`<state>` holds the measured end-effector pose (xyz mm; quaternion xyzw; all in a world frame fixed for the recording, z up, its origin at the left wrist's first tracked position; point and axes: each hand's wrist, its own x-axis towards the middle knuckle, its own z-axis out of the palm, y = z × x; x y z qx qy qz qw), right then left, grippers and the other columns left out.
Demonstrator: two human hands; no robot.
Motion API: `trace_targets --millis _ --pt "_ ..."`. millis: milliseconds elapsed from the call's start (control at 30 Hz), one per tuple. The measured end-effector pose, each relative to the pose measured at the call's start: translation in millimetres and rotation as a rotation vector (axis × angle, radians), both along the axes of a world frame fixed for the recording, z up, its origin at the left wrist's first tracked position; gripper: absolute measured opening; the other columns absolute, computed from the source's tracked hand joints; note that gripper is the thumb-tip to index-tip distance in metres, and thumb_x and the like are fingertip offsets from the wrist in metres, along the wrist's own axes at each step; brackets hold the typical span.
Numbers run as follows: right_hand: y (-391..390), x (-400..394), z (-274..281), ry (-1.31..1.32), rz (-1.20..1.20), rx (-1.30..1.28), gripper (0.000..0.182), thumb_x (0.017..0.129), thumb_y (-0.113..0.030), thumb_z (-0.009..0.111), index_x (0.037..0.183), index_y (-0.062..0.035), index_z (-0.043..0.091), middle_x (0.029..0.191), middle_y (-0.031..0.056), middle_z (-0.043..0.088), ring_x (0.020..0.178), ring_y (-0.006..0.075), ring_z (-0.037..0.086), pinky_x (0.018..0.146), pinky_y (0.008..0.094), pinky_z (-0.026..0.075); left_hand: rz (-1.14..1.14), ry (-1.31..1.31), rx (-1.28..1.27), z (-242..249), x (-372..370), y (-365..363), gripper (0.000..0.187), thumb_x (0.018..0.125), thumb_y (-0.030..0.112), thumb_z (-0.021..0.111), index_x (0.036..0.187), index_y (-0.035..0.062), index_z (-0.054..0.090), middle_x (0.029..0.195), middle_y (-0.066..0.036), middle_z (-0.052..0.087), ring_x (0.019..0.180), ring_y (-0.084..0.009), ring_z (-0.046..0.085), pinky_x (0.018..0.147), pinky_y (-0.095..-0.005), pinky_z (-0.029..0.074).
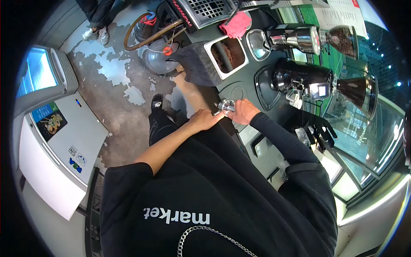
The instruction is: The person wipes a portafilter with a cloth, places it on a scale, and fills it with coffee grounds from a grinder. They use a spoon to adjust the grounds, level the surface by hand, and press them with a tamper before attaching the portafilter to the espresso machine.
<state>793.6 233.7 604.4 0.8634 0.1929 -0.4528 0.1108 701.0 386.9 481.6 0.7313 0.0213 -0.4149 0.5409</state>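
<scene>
A silver portafilter (225, 104) is between my two hands at the counter's front edge. From the left, my bare-armed left hand (204, 119) is closed at its near side, and its handle is mostly hidden by my fingers. My right hand (245, 112), coming out of a black sleeve, is closed against the portafilter's metal from the right. Any smaller tool inside my right fist cannot be made out. Just beyond my hands, a dark mat (236, 91) lies on the counter.
A knock box (210, 48) with coffee grounds stands beyond the mat. Two coffee grinders (295, 79) (299, 38) with bean hoppers line the right. A pink cloth (236, 24) lies near the espresso machine (209, 9). A white fridge (81, 141) stands left; another person's shoes (96, 35) show at upper left.
</scene>
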Motion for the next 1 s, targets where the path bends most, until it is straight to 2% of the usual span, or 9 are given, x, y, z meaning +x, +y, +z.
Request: trace_targets --millis 367,433,467,900,1000 --pt "-0.8 -0.4 0.3 -0.010 -0.054 0.027 0.050 0.087 -0.042 0.065 0.094 0.0064 0.072 0.085 0.0285 0.071 0.086 0.0421 0.073 0.079 0.0463 0.059 0.031 -0.076 0.026 -13.4 -2.4 -9.3 0.104 0.087 0.085 0.042 0.091 -0.0150 0.071 0.094 -0.041 0.066 0.101 -0.0517 0.067 0.093 -0.0530 0.050" --pt "-2.7 0.0 -2.2 -0.004 -0.054 0.037 0.061 0.089 -0.053 0.068 0.094 0.0084 0.069 0.080 0.0284 0.070 0.081 0.0431 0.072 0.075 0.0462 0.059 0.016 -0.076 0.035 -13.9 -1.3 -9.0 0.105 0.087 0.086 0.042 0.092 -0.0153 0.071 0.095 -0.041 0.066 0.101 -0.0522 0.067 0.093 -0.0531 0.050" --pt "-3.0 0.8 -2.2 -0.005 -0.054 0.039 0.061 0.089 -0.053 0.068 0.094 0.0084 0.069 0.080 0.0284 0.070 0.081 0.0431 0.072 0.075 0.0462 0.059 0.009 -0.070 0.042 -13.4 -0.7 -8.6 0.106 0.087 0.086 0.041 0.092 -0.0157 0.070 0.095 -0.042 0.066 0.101 -0.0527 0.066 0.092 -0.0533 0.050" --pt "3.6 3.5 3.0 0.066 -0.085 -0.007 0.062 0.091 -0.051 0.065 0.095 0.0103 0.067 0.088 0.0300 0.070 0.090 0.0436 0.070 0.082 0.0472 0.057 0.013 -0.068 0.048 -10.0 0.2 -7.2 0.109 0.086 0.088 0.040 0.099 -0.0168 0.070 0.102 -0.042 0.066 0.106 -0.0520 0.065 0.095 -0.0532 0.050" --pt "1.2 2.1 -1.2 0.053 -0.062 -0.017 0.060 0.090 -0.049 0.066 0.095 0.0102 0.067 0.087 0.0308 0.070 0.091 0.0440 0.070 0.083 0.0474 0.057 -0.011 0.003 0.011 -0.6 5.0 -1.7 0.108 0.086 0.087 0.042 0.099 -0.0165 0.070 0.104 -0.041 0.066 0.108 -0.0509 0.066 0.096 -0.0526 0.050"
